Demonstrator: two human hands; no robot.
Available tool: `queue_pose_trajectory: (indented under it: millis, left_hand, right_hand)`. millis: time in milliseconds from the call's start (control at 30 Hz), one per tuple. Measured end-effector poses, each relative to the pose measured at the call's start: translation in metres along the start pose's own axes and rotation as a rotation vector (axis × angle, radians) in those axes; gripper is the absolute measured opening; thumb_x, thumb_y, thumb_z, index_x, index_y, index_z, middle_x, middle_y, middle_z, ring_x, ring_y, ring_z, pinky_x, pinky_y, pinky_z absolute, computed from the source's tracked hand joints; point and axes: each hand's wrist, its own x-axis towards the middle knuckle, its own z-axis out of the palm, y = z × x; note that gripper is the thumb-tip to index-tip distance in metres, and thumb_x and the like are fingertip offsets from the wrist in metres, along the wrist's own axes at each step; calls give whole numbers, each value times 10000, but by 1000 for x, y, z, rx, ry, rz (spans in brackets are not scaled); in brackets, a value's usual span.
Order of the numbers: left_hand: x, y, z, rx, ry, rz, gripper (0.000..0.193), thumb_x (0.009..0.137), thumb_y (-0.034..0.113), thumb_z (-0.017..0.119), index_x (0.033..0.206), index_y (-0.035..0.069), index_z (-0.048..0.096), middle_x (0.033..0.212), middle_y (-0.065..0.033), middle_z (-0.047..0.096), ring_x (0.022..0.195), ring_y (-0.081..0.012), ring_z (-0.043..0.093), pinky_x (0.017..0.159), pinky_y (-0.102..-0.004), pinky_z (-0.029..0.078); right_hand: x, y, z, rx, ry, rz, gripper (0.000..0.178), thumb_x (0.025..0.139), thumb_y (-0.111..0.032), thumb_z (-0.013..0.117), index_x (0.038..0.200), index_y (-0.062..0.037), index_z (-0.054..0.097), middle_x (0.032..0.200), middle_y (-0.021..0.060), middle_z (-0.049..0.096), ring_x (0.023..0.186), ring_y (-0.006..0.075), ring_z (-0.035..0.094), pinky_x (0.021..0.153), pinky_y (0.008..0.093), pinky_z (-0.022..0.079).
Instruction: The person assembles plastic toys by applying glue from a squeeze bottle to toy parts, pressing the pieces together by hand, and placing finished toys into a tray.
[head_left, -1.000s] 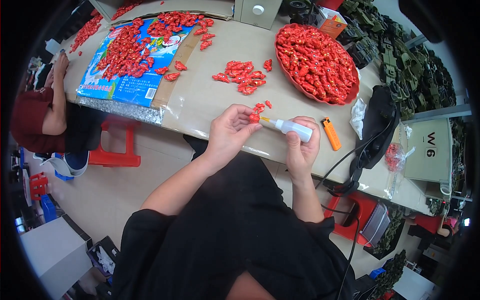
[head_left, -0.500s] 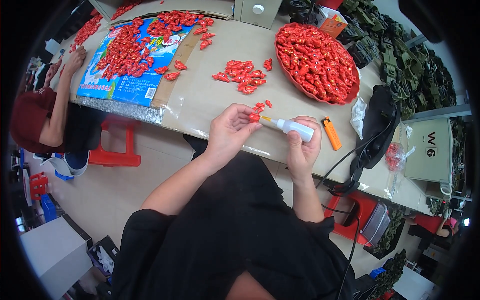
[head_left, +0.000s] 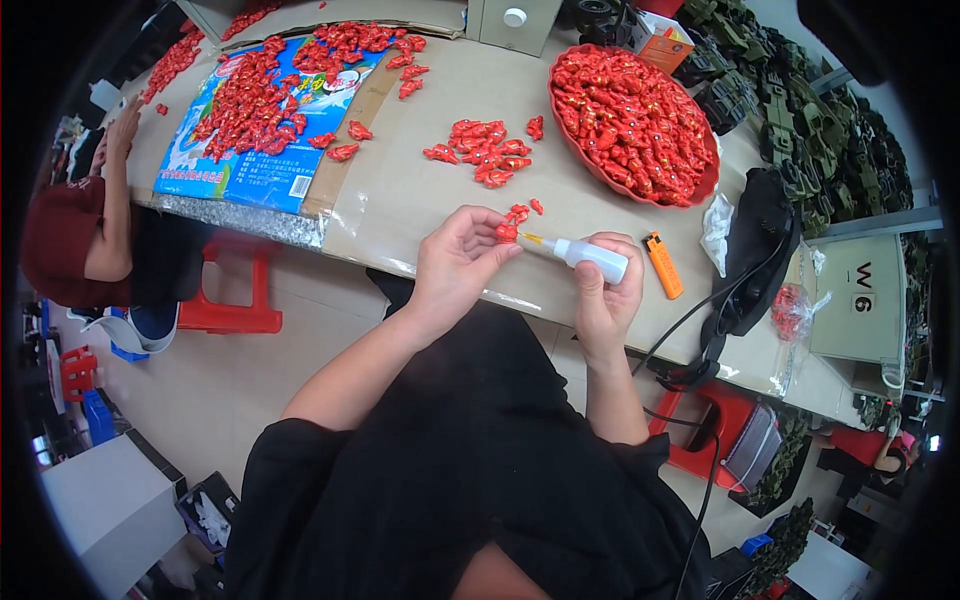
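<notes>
Between its thumb and fingers my left hand (head_left: pixel 458 262) pinches a small red figurine piece (head_left: pixel 507 233). My right hand (head_left: pixel 612 290) grips a white squeeze bottle (head_left: pixel 592 260) with a yellowish nozzle, whose thin tip points left at the held piece. Whether the tip touches it is too small to tell. Just beyond my left fingertips lie a few little red parts (head_left: pixel 518 213). Farther back sits a loose group of red figurines (head_left: pixel 482 150). An orange lighter (head_left: pixel 663 265) lies to the right of my right hand.
A red bowl (head_left: pixel 708 190) heaped with red figurines stands at the back right. Blue printed cardboard (head_left: pixel 262 180) at the left carries many more. Beside the lighter are crumpled white tissue (head_left: pixel 717 235) and a black bag (head_left: pixel 758 255) with a cable. A co-worker's arm (head_left: pixel 118 190) reaches over the table's left end.
My left hand and the red piece have shifted very slightly; the bottle stays in place. At the far left, the co-worker's hand has moved left.
</notes>
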Motion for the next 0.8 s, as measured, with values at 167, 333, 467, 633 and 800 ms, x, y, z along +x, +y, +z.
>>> queue_pose_trajectory:
  millis: [167,333,467,633,800]
  left_hand:
    - [0,0,0,-9,-3,2,254,736,-66,591,949,-30,457,862,-72,543,821,-106,547,754,-216,463]
    - [2,5,-5,-54,-85,-25,209,786,-4,555,979,-21,477,857,-43,543,804,-74,515,716,-199,432]
    - [5,15,-13,-69,-148,-68,171,823,26,505,988,-16,496,864,-31,541,767,-62,485,685,-194,405]
    - [6,9,-22,-129,-255,-99,177,882,120,428,969,-12,508,852,-32,531,713,-76,450,669,-202,385]
    - [7,4,-28,-155,-281,-91,240,907,192,381,939,2,525,817,-26,517,719,-76,442,667,-208,380]
  right_hand:
    - [-1,-1,0,15,-8,29,225,805,-130,572,911,11,431,919,96,445,763,115,452,668,219,389]
    - [1,2,0,119,67,70,235,828,-170,544,958,-12,428,933,79,461,774,125,466,687,250,390]
    - [8,-5,1,473,100,249,236,832,-168,540,979,-12,443,885,69,497,733,118,470,660,247,387]
    - [9,-4,5,524,90,274,233,829,-161,545,975,-10,445,856,61,505,714,106,469,646,236,387]
    - [8,-4,5,445,32,233,230,832,-175,539,979,-20,452,910,76,498,750,124,470,659,248,393]
